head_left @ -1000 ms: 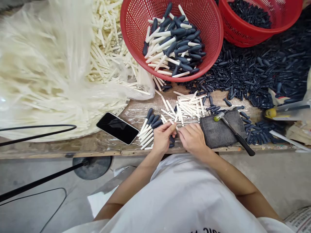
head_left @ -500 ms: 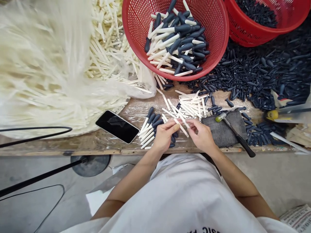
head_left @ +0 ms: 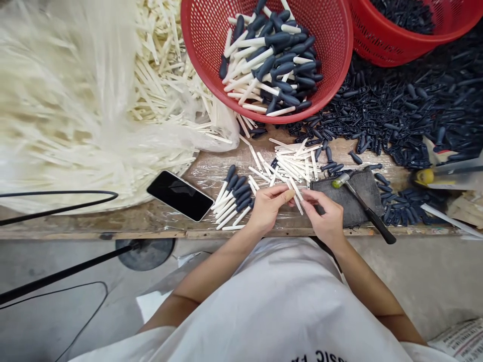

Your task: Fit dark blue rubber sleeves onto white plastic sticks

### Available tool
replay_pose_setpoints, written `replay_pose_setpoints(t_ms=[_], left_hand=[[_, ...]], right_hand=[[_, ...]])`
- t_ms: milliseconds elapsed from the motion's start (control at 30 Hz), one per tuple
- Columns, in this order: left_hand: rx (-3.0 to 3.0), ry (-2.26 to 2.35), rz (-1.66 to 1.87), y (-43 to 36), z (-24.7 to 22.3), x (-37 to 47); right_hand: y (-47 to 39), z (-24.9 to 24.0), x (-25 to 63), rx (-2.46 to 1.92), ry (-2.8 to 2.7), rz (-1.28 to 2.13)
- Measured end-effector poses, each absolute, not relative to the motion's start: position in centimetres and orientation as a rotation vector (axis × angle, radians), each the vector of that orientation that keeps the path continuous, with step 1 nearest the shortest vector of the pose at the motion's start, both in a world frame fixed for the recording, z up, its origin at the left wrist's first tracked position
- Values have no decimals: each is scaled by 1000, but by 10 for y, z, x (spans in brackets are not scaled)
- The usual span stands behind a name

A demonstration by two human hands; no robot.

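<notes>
My left hand [head_left: 267,208] is closed in a pinch on a white plastic strip. My right hand [head_left: 327,217] pinches another white strip [head_left: 296,189] close beside it; fingers partly cover both. Just beyond the hands lies a loose pile of white strips [head_left: 292,163]. To the left, several white strips with dark blue handles [head_left: 240,191] rest in a row on the table. A hammer [head_left: 358,198] with a yellowish head lies across a dark cloth pad [head_left: 328,193] to the right of my right hand.
A phone [head_left: 181,195] lies on the table [head_left: 151,223] at left, near a plastic bag of white strips [head_left: 158,130]. A red basket [head_left: 328,65] holds handled pieces; a second red basket [head_left: 381,48] stands at right. Dark handle parts [head_left: 400,110] are heaped beneath it.
Both hands have shifted to the right with the white strips, which now lie closer to parallel. More of the row of handled pieces at left is uncovered. The view has shifted slightly.
</notes>
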State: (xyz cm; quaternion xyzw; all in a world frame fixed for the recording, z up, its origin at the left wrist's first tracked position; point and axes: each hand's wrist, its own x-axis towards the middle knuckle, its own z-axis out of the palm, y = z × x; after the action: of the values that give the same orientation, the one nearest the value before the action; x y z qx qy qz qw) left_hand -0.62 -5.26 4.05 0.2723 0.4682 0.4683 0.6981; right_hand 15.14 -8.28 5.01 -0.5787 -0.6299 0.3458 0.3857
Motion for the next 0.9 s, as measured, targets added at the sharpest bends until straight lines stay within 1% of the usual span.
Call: replay_pose_setpoints(t_ms=[333,500,633,767,900], left_hand=[[699,1119,1052,-55,42,-4],[720,1171,997,-56,43,-4],[797,1183,959,-56,47,-9],[1157,1164,951,-54,52,-24],[1427,1093,934,-55,51,-37]], right_hand=[[-83,51,155,-1390,-1709,881],[-85,51,154,-1363,-1998,658],[-87,51,157,-1341,-2022,528],[-85,58,164,-1270,-1988,606],[-83,62,173,-1266,-1948,792]])
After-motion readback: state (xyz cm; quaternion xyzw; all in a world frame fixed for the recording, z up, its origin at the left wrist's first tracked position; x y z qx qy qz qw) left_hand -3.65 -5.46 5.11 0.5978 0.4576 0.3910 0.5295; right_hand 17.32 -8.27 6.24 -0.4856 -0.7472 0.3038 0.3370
